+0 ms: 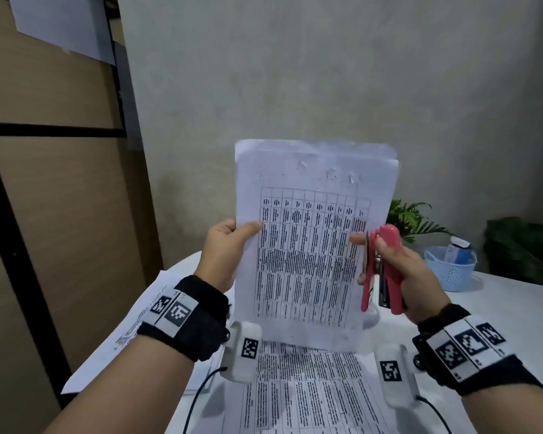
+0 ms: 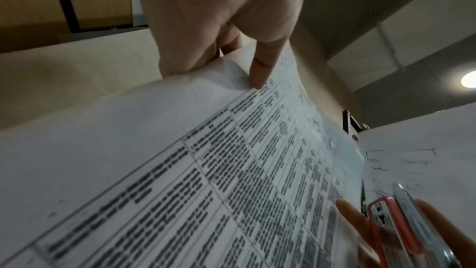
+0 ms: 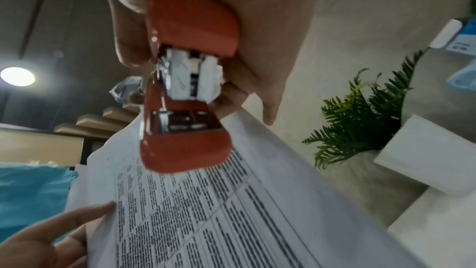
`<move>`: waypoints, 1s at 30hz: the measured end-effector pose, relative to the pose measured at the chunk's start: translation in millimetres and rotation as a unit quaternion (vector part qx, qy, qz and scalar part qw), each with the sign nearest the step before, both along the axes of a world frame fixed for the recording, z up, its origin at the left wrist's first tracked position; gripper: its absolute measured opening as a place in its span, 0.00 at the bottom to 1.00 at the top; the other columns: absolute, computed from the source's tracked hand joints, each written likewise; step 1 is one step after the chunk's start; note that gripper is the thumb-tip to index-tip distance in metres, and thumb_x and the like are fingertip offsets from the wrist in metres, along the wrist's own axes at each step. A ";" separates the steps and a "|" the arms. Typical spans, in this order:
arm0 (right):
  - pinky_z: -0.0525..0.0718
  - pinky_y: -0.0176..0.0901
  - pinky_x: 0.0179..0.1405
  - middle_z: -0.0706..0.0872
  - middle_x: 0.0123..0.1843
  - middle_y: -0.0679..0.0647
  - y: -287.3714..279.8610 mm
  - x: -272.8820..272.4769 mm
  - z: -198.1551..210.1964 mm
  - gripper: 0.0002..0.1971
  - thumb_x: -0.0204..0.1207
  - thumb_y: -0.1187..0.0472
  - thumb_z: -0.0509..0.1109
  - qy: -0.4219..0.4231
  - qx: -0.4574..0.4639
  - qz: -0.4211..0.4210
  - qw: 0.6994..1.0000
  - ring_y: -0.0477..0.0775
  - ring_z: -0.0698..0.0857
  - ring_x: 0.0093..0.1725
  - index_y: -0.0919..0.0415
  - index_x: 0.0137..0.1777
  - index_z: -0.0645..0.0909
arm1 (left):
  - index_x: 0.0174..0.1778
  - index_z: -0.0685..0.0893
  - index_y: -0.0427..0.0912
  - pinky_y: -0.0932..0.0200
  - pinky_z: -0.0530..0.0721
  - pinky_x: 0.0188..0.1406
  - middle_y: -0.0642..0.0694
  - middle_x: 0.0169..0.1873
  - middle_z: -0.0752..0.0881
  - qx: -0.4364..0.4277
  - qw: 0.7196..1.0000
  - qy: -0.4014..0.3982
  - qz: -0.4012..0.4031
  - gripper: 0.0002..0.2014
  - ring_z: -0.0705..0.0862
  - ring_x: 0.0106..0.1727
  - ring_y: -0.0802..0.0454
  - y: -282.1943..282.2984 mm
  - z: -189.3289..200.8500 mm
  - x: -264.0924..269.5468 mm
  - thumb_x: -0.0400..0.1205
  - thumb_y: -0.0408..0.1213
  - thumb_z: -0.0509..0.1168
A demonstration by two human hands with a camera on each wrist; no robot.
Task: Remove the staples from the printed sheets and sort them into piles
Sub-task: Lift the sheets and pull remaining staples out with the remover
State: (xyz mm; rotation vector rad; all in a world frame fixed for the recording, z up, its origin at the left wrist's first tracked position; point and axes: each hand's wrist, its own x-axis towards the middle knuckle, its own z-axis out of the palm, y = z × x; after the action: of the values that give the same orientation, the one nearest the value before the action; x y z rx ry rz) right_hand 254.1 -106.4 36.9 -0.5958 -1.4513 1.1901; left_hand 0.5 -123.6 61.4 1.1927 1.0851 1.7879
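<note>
I hold a set of printed sheets point(image 1: 308, 245) upright above the table, a printed table facing me. Its top margin shows torn staple marks point(image 1: 329, 175). My left hand point(image 1: 232, 236) pinches the sheets' left edge, thumb on the front. My right hand point(image 1: 389, 255) grips a pink stapler point(image 1: 386, 267) at the sheets' right edge, one fingertip touching the paper. The left wrist view shows the sheets point(image 2: 180, 170) under my left thumb point(image 2: 260, 72), with the stapler point(image 2: 401, 231) at the lower right. In the right wrist view, the stapler point(image 3: 190, 68) hangs over the sheets point(image 3: 206, 211).
More printed sheets point(image 1: 308, 389) lie flat on the white table point(image 1: 508, 311) below my hands, and another sheet point(image 1: 129, 336) lies at the left. A blue basket point(image 1: 452, 274) and green plants point(image 1: 411, 217) stand at the back right. A wall rises close behind.
</note>
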 end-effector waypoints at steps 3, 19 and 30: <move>0.85 0.37 0.30 0.87 0.54 0.58 -1.7 -2.5 4.8 0.31 0.54 0.32 0.75 -0.008 0.006 0.005 1.000 0.54 0.85 0.30 0.54 0.51 0.88 | 0.47 0.86 0.37 0.55 0.88 0.43 0.41 0.43 0.90 -0.012 0.999 0.037 -0.008 0.04 0.88 0.40 0.48 -2.5 -1.0 1.0 0.80 0.34 0.69; 0.85 0.39 0.29 0.86 0.36 0.56 -1.7 -10.9 7.4 0.42 0.44 0.28 0.77 -0.016 0.005 -0.008 1.000 0.53 0.84 0.28 0.58 0.54 0.87 | 0.67 0.62 0.50 0.43 0.79 0.68 0.40 0.63 0.79 0.040 0.996 0.067 0.044 0.13 0.82 0.63 0.43 8.1 -12.0 2.4 0.88 0.37 0.55; 0.87 0.48 0.39 0.85 0.46 0.54 0.6 -14.4 21.9 0.32 0.60 0.32 0.66 -0.059 0.009 -0.149 0.987 0.55 0.86 0.42 0.57 0.56 0.76 | 0.51 0.69 0.50 0.45 0.85 0.57 0.41 0.54 0.86 0.056 0.981 0.178 0.053 0.01 0.86 0.55 0.44 11.0 -9.3 1.3 0.88 0.40 0.53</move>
State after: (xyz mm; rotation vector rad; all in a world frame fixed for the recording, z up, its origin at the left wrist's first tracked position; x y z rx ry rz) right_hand 239.7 -105.8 58.8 -0.8506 -1.4123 0.9190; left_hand 1.8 -112.6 52.1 1.5940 1.2822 1.7750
